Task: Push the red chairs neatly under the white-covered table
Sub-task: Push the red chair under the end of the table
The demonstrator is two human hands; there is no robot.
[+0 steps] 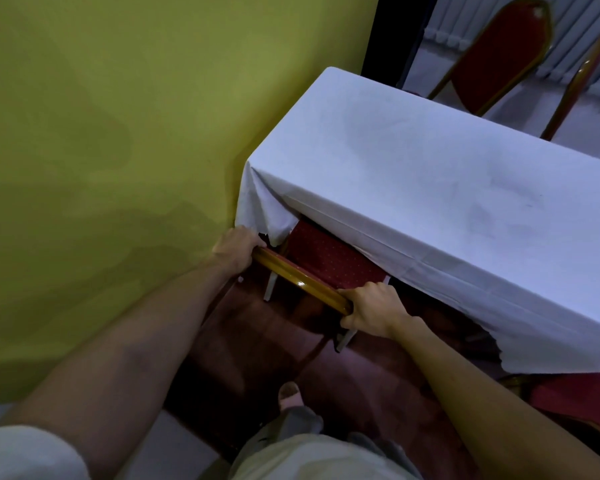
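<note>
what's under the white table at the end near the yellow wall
A red chair, its seat partly beneath the tablecloth. Both hands, left and right, grip its gold backrest. The seat's front and the table's legs are hidden by cloth.

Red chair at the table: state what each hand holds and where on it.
Both hands grip the red chair by its gold backrest top rail: left hand at the wall-side end, right hand at the other end.

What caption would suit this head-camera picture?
Both bare hands, left and right, grip a red chair's gold-framed backrest at the white-covered table.
</note>
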